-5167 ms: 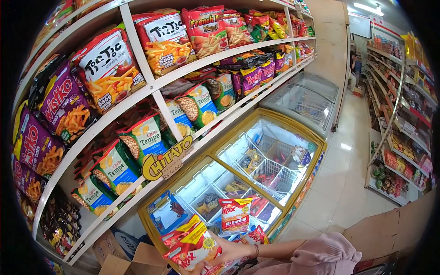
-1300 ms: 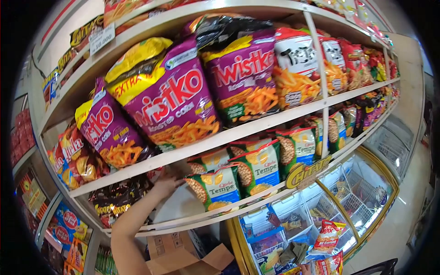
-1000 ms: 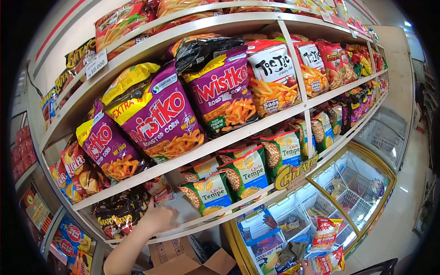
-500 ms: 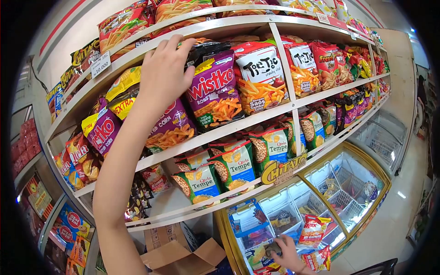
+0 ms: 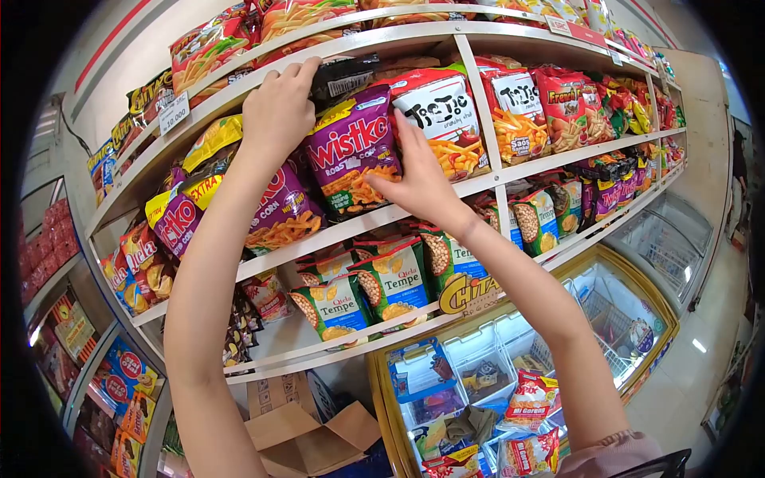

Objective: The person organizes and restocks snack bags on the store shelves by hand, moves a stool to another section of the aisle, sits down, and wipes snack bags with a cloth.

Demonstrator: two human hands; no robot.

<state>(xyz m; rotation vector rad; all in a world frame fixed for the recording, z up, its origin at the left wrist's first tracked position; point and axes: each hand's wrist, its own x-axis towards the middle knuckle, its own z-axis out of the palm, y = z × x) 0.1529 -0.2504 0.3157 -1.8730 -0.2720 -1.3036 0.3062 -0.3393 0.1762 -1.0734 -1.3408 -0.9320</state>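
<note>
My left hand (image 5: pixel 280 103) is raised to the middle shelf. Its fingers are closed on the left end of a black snack bag (image 5: pixel 346 78) with a barcode, tipped over behind the front row. Beside it, my right hand (image 5: pixel 416 171) is open, thumb and fingers spread against the right side of a purple Twistko bag (image 5: pixel 352 151). The fingertips are near the white-and-red Tic Tac bag (image 5: pixel 440 119) to its right. A dark crumpled cloth (image 5: pixel 470 425) lies on the freezer (image 5: pixel 381 398), with both hands away from it.
Quela Tempe bags (image 5: pixel 398 275) line the lower shelf. A white upright divider (image 5: pixel 480 107) stands right of the Tic Tac bag. Below are an open cardboard box (image 5: pixel 299 438) and red Mi Goreng packets (image 5: pixel 532 398) on the freezer. A price tag (image 5: pixel 174 113) hangs upper left.
My right hand has let go of the dark cloth on the freezer and risen to the Twistko bag. My left hand has closed on the black bag, which now shows its barcode.
</note>
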